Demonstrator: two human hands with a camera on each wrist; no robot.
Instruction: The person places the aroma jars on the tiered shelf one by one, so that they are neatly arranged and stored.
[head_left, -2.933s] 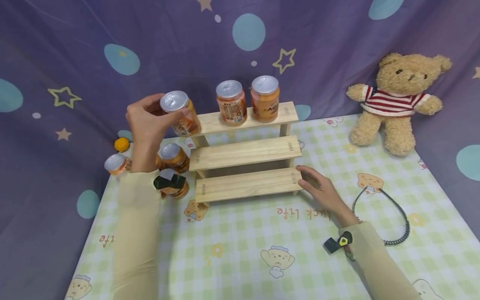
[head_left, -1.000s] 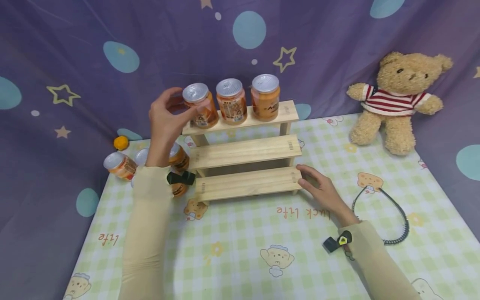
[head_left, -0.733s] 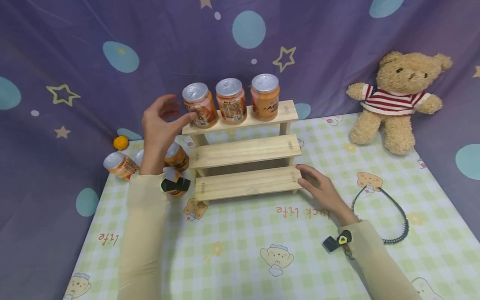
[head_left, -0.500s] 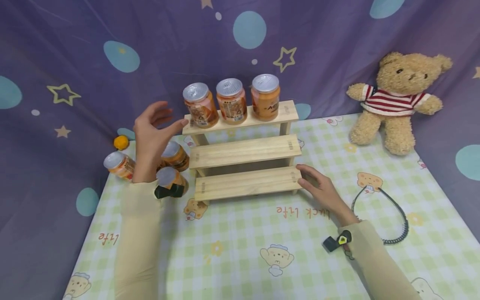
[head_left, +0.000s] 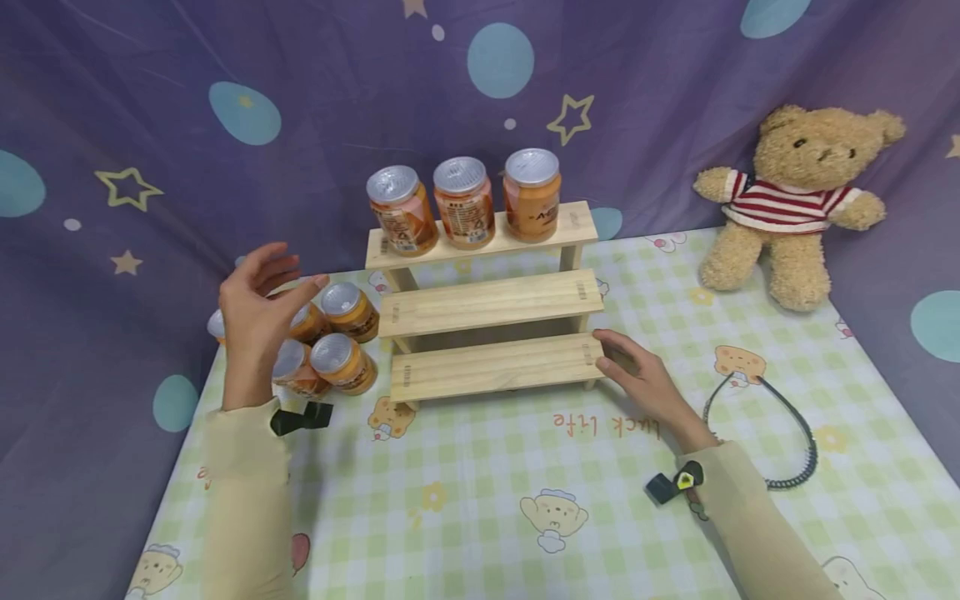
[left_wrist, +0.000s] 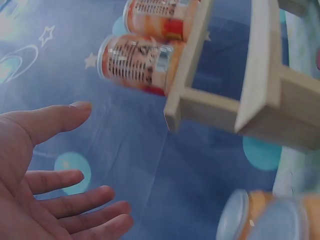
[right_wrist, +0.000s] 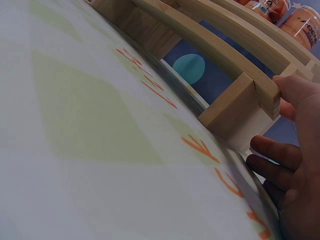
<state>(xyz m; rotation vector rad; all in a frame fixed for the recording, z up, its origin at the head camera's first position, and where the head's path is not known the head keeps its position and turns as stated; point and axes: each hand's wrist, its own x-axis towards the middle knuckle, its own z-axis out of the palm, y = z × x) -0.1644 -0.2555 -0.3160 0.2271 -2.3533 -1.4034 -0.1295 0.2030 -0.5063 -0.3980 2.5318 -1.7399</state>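
Observation:
A three-step wooden rack [head_left: 487, 312] stands on the checked mat [head_left: 480, 508]. Three orange cans with silver lids stand on its top step: left [head_left: 401, 210], middle [head_left: 462, 202], right [head_left: 532, 195]. Several more cans [head_left: 343, 363] lie clustered on the mat left of the rack. My left hand [head_left: 258, 304] hovers over that cluster, palm [left_wrist: 35, 185] bare and fingers spread, holding nothing. My right hand [head_left: 633, 367] rests against the right end of the bottom step, thumb [right_wrist: 295, 95] on its corner [right_wrist: 240, 107] and the other fingers low beside the leg.
A teddy bear [head_left: 802, 196] in a striped shirt sits at the back right. A coiled black cable [head_left: 787, 442] lies on the mat right of my right arm. A purple curtain [head_left: 150, 100] closes off the back and both sides.
My left hand set the can on the top step's left end, let go of it, then drew back left and down over the cans on the mat. My right hand has not moved.

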